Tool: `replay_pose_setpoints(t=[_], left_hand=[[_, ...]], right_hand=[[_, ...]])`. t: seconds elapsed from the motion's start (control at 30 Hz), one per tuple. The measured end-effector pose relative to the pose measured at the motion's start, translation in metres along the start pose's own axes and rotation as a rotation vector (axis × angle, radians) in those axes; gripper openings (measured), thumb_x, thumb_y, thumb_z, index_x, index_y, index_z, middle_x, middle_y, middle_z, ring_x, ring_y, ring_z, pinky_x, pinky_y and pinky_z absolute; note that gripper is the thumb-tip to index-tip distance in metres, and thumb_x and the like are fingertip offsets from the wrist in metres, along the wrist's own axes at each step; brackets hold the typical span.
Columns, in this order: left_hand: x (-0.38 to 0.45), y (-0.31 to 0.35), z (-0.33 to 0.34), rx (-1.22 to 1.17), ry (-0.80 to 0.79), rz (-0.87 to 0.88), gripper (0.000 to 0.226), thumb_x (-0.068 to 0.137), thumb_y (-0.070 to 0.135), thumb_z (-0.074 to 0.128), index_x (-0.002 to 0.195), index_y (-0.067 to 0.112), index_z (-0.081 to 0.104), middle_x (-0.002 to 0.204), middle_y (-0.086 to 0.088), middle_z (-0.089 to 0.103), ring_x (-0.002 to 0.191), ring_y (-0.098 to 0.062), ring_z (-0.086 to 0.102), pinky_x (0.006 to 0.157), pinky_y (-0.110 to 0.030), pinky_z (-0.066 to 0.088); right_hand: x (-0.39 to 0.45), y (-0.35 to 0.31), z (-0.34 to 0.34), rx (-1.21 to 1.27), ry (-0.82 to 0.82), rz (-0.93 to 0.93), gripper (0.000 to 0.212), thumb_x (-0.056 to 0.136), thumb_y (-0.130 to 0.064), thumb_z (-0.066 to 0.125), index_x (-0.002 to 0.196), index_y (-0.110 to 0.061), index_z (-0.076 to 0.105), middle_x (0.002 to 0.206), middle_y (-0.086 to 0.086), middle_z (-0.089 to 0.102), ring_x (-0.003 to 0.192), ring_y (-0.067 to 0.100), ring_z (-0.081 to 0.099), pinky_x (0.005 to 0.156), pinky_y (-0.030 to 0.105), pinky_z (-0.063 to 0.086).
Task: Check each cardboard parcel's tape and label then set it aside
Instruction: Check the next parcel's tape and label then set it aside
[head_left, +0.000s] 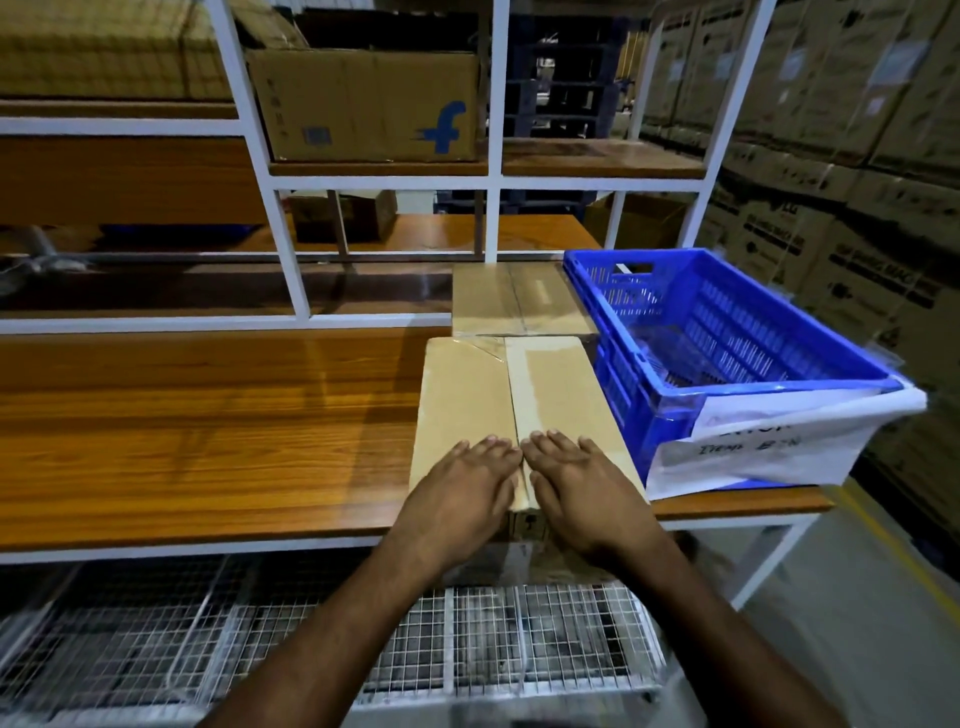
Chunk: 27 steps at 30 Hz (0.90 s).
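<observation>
Parcel: sealed cardboard box at the near edge of the workbench, its near end slightly past the edge, right under both palms. Left hand and right hand lie flat on the lid, fingers straight, 1 on each side of the centre seam. No grasp; they press, nothing is clenched.

Handling, my read: rigid corrugated walls, flat faces, square edges. The lid shows no sag under the palms, so probably stiff enough to slide or lift by the 2 long sides. Weight unknown, likely light to moderate. Clear tape runs forward from between the hands along the seam; it is glossy, so expect slip there, while bare kraft board either side is matte and grips better. Best hold: opposite side walls, outboard of each palm. No label visible on the top face; a dark print shows on the near end below the thumbs, too small to read.

Ahead of the fingertips, a second taped box touches or nearly touches the far end. Just right of the right hand, a blue perforated plastic crate with a white handwritten sheet on its front. Bench top is smooth wood-grain laminate on a white steel frame; wire mesh shelf below the wrists.
</observation>
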<state>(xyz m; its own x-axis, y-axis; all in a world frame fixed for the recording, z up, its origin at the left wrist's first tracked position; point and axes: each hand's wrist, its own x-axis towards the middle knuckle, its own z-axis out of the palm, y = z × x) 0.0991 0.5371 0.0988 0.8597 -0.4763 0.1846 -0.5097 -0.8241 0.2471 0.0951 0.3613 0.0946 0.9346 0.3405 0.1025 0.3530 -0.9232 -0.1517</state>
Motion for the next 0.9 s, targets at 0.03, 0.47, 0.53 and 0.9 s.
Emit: replay_pose_setpoints(t=[0.03, 0.47, 0.53, 0.9], left_hand=[[0.000, -0.001, 0.000, -0.001, -0.001, -0.001, 0.048, 0.107, 0.034, 0.027, 0.153, 0.024, 0.031, 0.159, 0.003, 0.030, 0.147, -0.006, 0.021, 0.121, -0.026, 0.009], [-0.036, -0.028, 0.009, -0.213, 0.171, -0.191, 0.046, 0.106, 0.034, 0.034, 0.151, 0.027, 0.032, 0.159, 0.011, 0.025, 0.145, 0.004, 0.007, 0.119, -0.021, 0.006], [-0.034, -0.026, 0.009, -0.233, 0.206, -0.201, 0.047, 0.105, 0.033, 0.036, 0.151, 0.025, 0.033, 0.159, 0.011, 0.026, 0.145, 0.004, 0.008, 0.117, -0.017, 0.006], [-0.036, -0.024, 0.021, -0.536, 0.373, -0.238, 0.041, 0.103, 0.033, 0.045, 0.144, 0.031, 0.045, 0.149, 0.023, 0.031, 0.145, 0.005, 0.014, 0.115, -0.019, 0.016]], right_hand=[[0.001, 0.001, 0.000, 0.006, 0.003, -0.005, 0.069, 0.094, -0.041, 0.006, 0.153, -0.019, 0.032, 0.159, 0.002, 0.031, 0.149, 0.015, 0.022, 0.121, 0.036, 0.015], [-0.042, 0.025, 0.012, 0.085, 0.220, 0.046, 0.059, 0.096, -0.050, 0.023, 0.145, -0.027, 0.048, 0.150, -0.007, 0.046, 0.144, 0.008, 0.031, 0.118, 0.035, 0.021], [-0.042, 0.025, 0.010, 0.166, 0.242, 0.079, 0.061, 0.096, -0.055, 0.026, 0.148, -0.027, 0.042, 0.155, -0.007, 0.038, 0.147, 0.006, 0.022, 0.120, 0.030, 0.015], [-0.057, 0.000, -0.005, 0.639, 0.633, 0.559, 0.083, 0.054, -0.070, 0.076, 0.123, -0.025, 0.064, 0.097, -0.009, 0.073, 0.090, 0.012, 0.067, 0.078, 0.021, 0.049]])
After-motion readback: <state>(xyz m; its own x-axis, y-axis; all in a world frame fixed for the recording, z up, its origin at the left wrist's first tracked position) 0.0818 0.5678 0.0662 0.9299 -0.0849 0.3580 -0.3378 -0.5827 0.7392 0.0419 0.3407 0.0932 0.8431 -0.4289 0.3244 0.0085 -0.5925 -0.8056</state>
